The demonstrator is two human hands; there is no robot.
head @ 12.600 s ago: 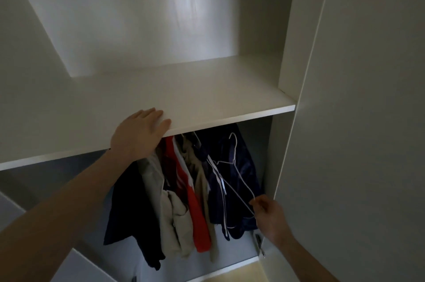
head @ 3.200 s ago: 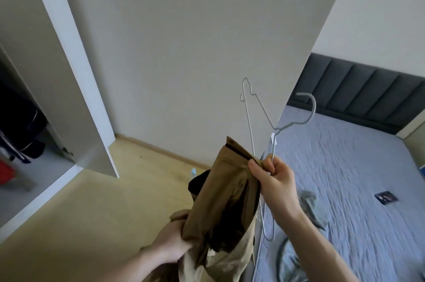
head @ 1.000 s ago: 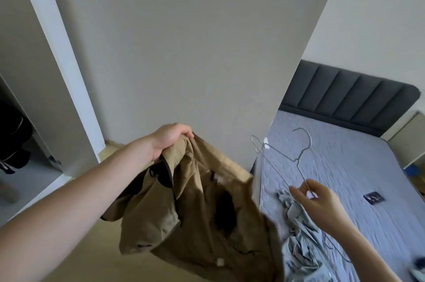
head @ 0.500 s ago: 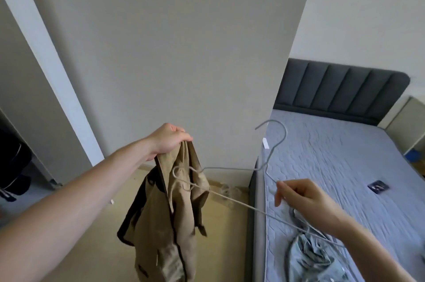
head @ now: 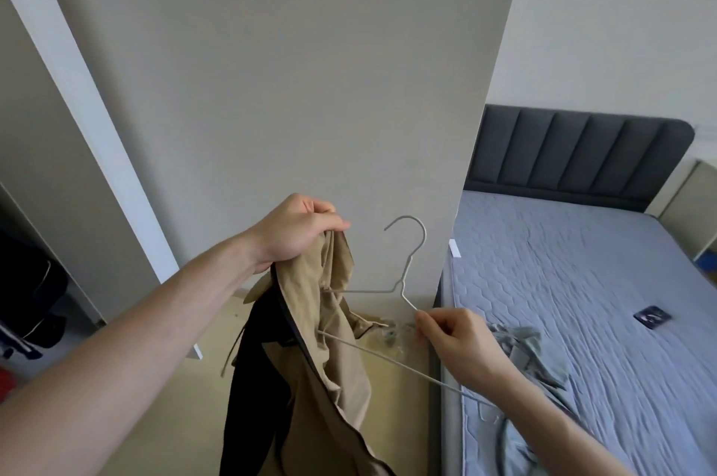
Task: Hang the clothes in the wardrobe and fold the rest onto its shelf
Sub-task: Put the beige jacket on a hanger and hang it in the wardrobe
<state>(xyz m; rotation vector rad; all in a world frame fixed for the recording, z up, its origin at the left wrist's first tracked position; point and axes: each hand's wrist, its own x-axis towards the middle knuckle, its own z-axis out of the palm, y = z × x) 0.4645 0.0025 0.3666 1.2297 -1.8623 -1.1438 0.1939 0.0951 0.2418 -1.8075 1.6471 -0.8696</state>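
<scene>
Bedroom beside the open wardrobe door (head: 291, 87): we are threading a hanger into a jacket.

From the head view, our left hand (head: 295, 233) clamps the tan jacket (head: 310, 320) at its top, left of the bed (head: 582, 281); our right hand (head: 454, 336) pinches the wire hanger (head: 403, 281), whose left end has now slid into the jacket, so hanging comes next.

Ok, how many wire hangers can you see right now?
1. The wire hanger is pinched by the right hand, one end pushed into the tan jacket gripped by the left hand. The wardrobe may hide others.
</scene>
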